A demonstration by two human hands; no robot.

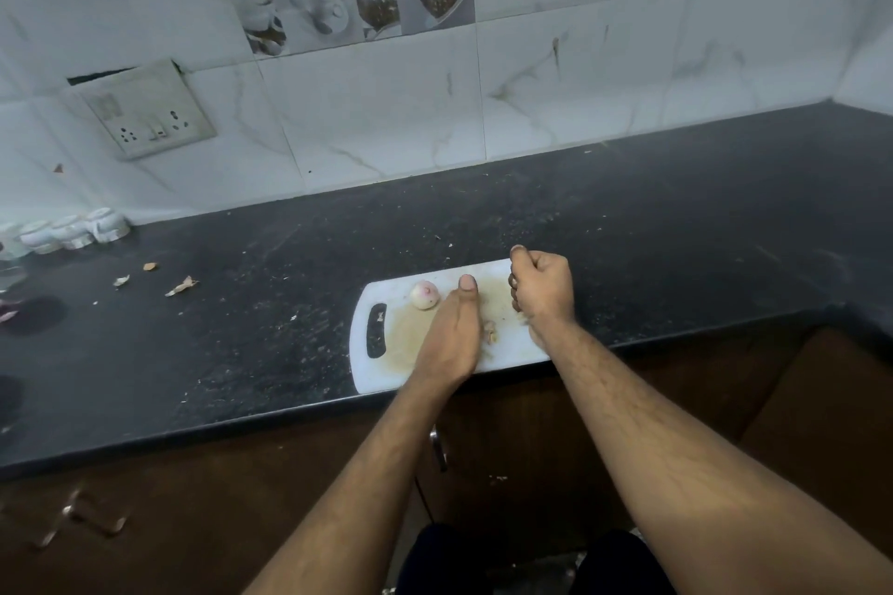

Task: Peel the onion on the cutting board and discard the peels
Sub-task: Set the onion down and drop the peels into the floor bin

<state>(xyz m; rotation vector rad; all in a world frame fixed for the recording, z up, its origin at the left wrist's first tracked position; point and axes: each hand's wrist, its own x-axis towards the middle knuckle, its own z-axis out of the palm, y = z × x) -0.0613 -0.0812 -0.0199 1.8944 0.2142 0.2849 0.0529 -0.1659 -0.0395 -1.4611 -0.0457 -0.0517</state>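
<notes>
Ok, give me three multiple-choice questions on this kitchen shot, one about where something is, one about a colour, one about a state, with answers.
1. Where is the onion?
A. on the cutting board, near its handle end
B. on the counter by the jars
C. in the right hand

2. What colour is the counter?
A. white
B. black
C. brown

3. How is the right hand held?
A. flat on the board
B. fingers curled in
C. off the board at the wall

Answers: 1 A, the onion sits on the board just left of the left hand. 2 B, the speckled surface is black. 3 B, its fingers are curled over the board's right end; what they hold cannot be seen.
</notes>
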